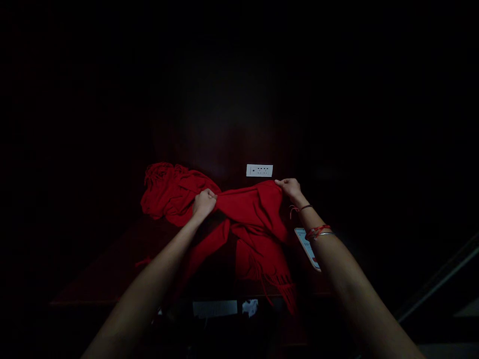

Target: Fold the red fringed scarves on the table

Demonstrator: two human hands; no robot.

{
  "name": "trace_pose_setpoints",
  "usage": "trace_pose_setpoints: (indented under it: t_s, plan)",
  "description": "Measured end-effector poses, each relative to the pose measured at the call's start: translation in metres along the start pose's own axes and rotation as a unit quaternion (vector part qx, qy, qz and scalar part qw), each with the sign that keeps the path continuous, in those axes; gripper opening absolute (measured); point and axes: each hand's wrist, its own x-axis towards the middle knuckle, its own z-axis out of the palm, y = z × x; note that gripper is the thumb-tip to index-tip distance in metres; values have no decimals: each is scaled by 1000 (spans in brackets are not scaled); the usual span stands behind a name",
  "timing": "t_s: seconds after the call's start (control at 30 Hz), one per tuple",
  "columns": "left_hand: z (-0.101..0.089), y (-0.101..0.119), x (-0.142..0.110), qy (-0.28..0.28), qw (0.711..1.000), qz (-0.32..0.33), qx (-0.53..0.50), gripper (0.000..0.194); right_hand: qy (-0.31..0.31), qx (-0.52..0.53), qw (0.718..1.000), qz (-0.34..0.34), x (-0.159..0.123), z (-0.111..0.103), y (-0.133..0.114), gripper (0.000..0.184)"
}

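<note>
A red fringed scarf (247,202) lies across the dark table, partly lifted between my hands. My left hand (204,203) is closed in a fist on the cloth near its middle. Pinched in my right hand (290,187) is the cloth's upper right edge, so the stretch between the hands is fairly taut. Fringes hang down over the table's front edge below. More red cloth (168,192), crumpled and fringed, is heaped left of my left hand; I cannot tell whether it is one piece with the rest.
A white socket panel (259,171) is just behind the scarf. A lit phone (309,249) lies beside my right forearm. Below the table's front edge (93,302) are pale papers (215,308). The surroundings are very dark.
</note>
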Motion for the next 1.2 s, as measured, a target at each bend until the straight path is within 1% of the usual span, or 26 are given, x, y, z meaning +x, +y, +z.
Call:
trace_pose_setpoints:
  t_s: [0.03, 0.07, 0.13, 0.17, 0.23, 0.33, 0.37, 0.43, 0.47, 0.5, 0.53, 0.57, 0.6, 0.67, 0.73, 0.77, 0.8, 0.83, 0.87, 0.9, 0.93, 0.97, 1.07, 1.13, 1.17, 1.2]
  plan:
    - [-3, -5, 0, -7, 1000, -1, 9, 13, -9, 30, 999, 13, -3, 0, 5, 32]
    - [-3, -11, -2, -36, 999, 2, 17, 12, -27, 51, 998, 24, -8, 3, 9, 31]
    - [8, -21, -14, -136, 991, 14, 16, 7, -93, 57, 994, 17, -25, 17, 17, 30]
    - [16, -26, -23, -188, 982, 22, 8, 4, -125, 52, 991, 2, -35, 28, 19, 31]
    - [34, -33, -39, -238, 970, 36, -13, 3, -219, 6, 973, -75, -58, 51, 19, 39]
    - [51, -33, -55, -234, 969, 57, -49, 9, -233, -69, 959, -149, -90, 84, 7, 61]
    - [52, -31, -57, -221, 970, 67, -70, 11, -225, -115, 951, -180, -99, 93, 0, 62]
    - [46, -27, -55, -184, 972, 87, -115, 13, -220, -198, 924, -244, -109, 105, -15, 48]
    - [40, -26, -52, -161, 975, 89, -129, 13, -214, -219, 919, -250, -108, 107, -23, 38]
    - [31, -25, -47, -135, 979, 82, -132, 13, -200, -226, 923, -237, -105, 106, -30, 29]
    - [21, -26, -41, -107, 985, 64, -122, 12, -178, -224, 936, -207, -97, 101, -34, 23]
    - [10, -28, -34, -76, 991, 37, -105, 12, -145, -208, 955, -154, -87, 92, -37, 22]
    - [-1, -31, -28, -43, 995, 6, -84, 12, -110, -202, 966, -115, -74, 81, -36, 25]
    - [-22, -38, -20, 5, 998, -44, -52, 13, -67, -203, 974, -78, -50, 52, -26, 34]
    - [-35, -45, -22, 17, 997, -56, -43, 14, -47, -210, 975, -52, -36, 24, -6, 36]
    - [-38, -48, -27, -8, 998, -42, -36, 13, -85, -220, 971, -38, -34, 14, 4, 34]
    - [-38, -51, -34, -63, 998, -18, -23, 12, -147, -232, 961, -32, -35, 6, 13, 30]
    - [-38, -52, -42, -141, 990, 9, 6, 10, -187, -237, 953, -30, -39, 2, 20, 23]
    - [-35, -53, -51, -227, 972, 32, 45, 8, -231, -244, 942, -28, -44, 1, 24, 19]
    - [-32, -52, -58, -302, 948, 48, 88, 6, -262, -246, 932, -36, -50, 2, 25, 19]
    - [-28, -50, -63, -347, 928, 55, 127, 5, -276, -245, 928, -54, -56, 5, 22, 23]
    - [-24, -47, -67, -355, 921, 54, 152, 8, -279, -242, 926, -82, -62, 11, 16, 29]
    - [-6, -33, -69, -280, 945, 69, 152, 24, -247, -222, 921, -202, -81, 39, -9, 51]
    - [11, -22, -69, -262, 951, 96, 136, 31, -266, -234, 902, -248, -94, 63, -23, 60]
    - [20, -18, -70, -260, 950, 102, 136, 34, -271, -259, 894, -246, -100, 74, -28, 58]
    - [29, -15, -72, -255, 951, 101, 142, 36, -253, -281, 895, -237, -105, 83, -31, 47]
